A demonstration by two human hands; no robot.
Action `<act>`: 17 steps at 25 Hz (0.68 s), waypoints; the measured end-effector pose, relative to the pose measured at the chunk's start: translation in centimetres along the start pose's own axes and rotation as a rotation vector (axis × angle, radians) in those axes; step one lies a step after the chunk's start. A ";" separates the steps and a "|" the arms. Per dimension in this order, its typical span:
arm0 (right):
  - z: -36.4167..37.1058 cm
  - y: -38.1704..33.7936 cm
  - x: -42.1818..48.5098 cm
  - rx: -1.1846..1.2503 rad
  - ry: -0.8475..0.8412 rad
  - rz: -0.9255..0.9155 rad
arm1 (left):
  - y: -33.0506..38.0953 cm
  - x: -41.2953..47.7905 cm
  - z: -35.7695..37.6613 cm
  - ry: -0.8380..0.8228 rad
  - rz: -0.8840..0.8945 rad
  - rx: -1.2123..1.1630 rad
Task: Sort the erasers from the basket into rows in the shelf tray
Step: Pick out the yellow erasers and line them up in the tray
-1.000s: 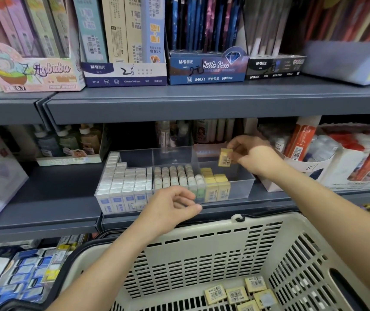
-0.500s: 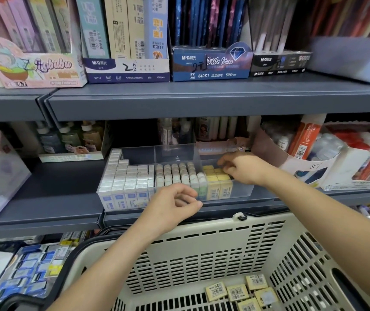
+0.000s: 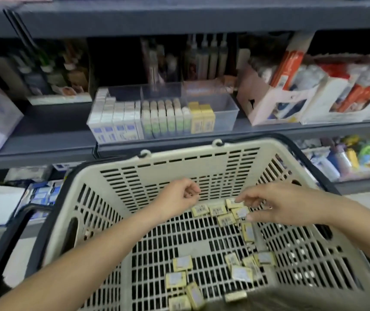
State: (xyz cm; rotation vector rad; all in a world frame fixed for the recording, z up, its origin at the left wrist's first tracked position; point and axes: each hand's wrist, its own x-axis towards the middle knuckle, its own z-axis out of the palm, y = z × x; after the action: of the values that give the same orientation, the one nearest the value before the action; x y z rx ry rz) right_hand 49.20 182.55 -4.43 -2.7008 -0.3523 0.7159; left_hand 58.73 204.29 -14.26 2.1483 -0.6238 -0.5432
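**Back in the basket for more**

My right hand [image 3: 276, 205] has come down off the tray [image 3: 226, 115] and into the basket [image 3: 179, 154]. My left hand [image 3: 179, 196] has dropped in beside it.

The erasers [image 3: 221, 213] are small, flat yellow blocks, each with a pale barcode label. One cluster lies against the basket's far wall, right under my right fingers. A second lot is scattered loose at the near end.

My right forefinger and thumb sit either side of one block in the far cluster. The blur hides whether I have pinched it yet, so I cannot tell. My left hand is loosely curled, and nothing shows in it.

Up on the shelf [image 3: 51, 140], the yellow rows [image 3: 202, 117] stand upright at the left of the tray's right compartment. The rest of that compartment is bare. White and green-banded stock fills the other two compartments.

I judge the job under halfway, because more yellow blocks remain in the basket than show in the tray.
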 end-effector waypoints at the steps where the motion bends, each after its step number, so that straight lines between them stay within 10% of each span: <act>1: 0.5 0.3 0.0 0.014 -0.031 0.012 | -1.1 0.4 1.3 -0.027 -0.022 0.061; 8: 2.5 2.8 0.1 -0.042 -0.064 0.101 | -4.7 2.3 7.6 -0.040 0.036 0.542; 17: 3.0 4.0 1.4 -0.188 -0.076 0.117 | -5.0 2.6 8.2 -0.002 -0.204 0.237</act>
State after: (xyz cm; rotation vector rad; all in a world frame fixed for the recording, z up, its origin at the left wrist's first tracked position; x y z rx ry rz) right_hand 49.39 180.05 -8.98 -2.8968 -0.2948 0.8607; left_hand 57.37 200.62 -23.44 2.4530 -0.4931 -0.6060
